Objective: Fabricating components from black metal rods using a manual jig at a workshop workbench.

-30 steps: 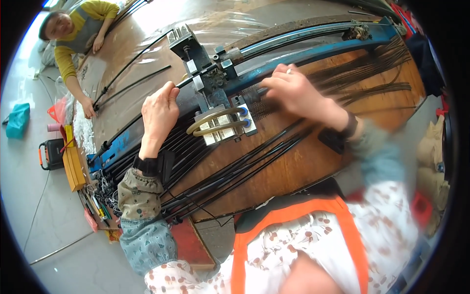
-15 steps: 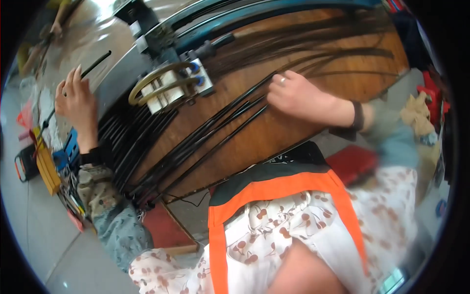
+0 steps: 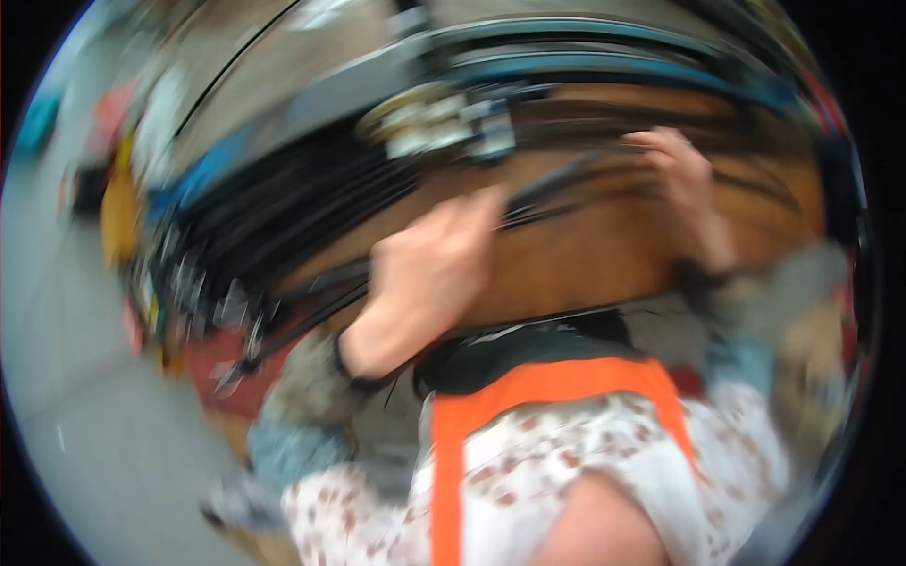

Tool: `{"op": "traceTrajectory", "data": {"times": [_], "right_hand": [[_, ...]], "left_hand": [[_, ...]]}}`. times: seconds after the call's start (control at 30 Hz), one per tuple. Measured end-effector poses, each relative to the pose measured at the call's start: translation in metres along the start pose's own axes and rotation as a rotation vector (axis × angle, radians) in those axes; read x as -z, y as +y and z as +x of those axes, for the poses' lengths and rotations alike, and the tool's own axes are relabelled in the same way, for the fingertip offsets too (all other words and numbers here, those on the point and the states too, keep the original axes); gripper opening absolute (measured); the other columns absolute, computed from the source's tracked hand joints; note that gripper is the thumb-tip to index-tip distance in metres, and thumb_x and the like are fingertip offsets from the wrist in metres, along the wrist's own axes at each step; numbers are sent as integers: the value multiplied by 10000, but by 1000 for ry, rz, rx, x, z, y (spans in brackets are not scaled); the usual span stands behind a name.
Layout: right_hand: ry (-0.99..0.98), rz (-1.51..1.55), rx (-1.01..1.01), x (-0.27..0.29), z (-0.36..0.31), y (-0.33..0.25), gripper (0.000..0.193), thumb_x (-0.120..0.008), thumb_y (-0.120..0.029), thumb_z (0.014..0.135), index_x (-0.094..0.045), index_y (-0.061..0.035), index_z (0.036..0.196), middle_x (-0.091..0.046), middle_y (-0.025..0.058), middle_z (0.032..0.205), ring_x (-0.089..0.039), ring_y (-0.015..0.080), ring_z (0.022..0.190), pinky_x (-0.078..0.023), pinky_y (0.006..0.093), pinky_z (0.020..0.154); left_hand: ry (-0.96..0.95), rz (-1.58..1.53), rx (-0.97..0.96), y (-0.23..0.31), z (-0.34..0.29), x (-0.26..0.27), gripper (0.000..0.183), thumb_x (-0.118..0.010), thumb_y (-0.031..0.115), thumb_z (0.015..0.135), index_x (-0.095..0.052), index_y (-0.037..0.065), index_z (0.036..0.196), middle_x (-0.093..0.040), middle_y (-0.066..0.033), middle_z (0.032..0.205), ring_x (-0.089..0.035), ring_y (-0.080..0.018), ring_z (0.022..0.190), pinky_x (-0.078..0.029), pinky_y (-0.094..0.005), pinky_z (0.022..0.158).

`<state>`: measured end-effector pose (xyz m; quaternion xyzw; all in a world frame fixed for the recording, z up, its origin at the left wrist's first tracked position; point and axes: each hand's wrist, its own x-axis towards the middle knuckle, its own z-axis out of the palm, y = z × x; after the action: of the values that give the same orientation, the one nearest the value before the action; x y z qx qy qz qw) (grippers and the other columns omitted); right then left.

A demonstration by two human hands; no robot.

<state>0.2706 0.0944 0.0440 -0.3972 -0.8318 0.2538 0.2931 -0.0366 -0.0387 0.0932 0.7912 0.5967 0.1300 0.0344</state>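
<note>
Smeared by motion, my left hand (image 3: 434, 269) lies closed over long black cables (image 3: 326, 283), which run beneath its palm and come out past its fingers. My right hand (image 3: 681, 179) is raised at the right, close to the far ends of those cables. Its fingers look half stretched and apart, though they are blurred. Nothing shows plainly between them. More black cables (image 3: 255, 222) lie in a thick bundle on the left of the wooden table (image 3: 566, 269).
Behind the cables stands a machine with a pale block and hoses (image 3: 429, 127); a blue rail (image 3: 604, 61) runs along the back. A yellow tool (image 3: 120, 203) and a red stool (image 3: 231, 368) are at the left. An orange-edged apron (image 3: 557, 377) covers my lap.
My left hand has let go of a black rod at the far left and come down to the cables. My right hand has lifted off them and moved right. The view has swung left.
</note>
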Motion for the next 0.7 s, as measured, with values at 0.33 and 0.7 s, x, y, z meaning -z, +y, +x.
{"op": "traceTrajectory", "data": {"times": [0.33, 0.7], "right_hand": [[604, 279, 368, -16, 44, -42, 113, -795, -163, 811, -718, -95, 855, -662, 14, 789, -573, 179, 764, -480, 316, 675], [647, 222, 383, -26, 53, -31, 138, -805, -128, 797, -694, -82, 866, -646, 15, 771, -550, 201, 795, -463, 316, 693]], "left_hand": [[30, 101, -254, -16, 80, 76, 361, -604, 20, 887, -640, 84, 1241, -526, -127, 792, -555, -328, 703, -440, -432, 611], [51, 122, -256, -47, 83, 87, 394, -573, -42, 871, -613, 65, 1249, -510, -153, 795, -547, -342, 719, -433, -440, 623]]}}
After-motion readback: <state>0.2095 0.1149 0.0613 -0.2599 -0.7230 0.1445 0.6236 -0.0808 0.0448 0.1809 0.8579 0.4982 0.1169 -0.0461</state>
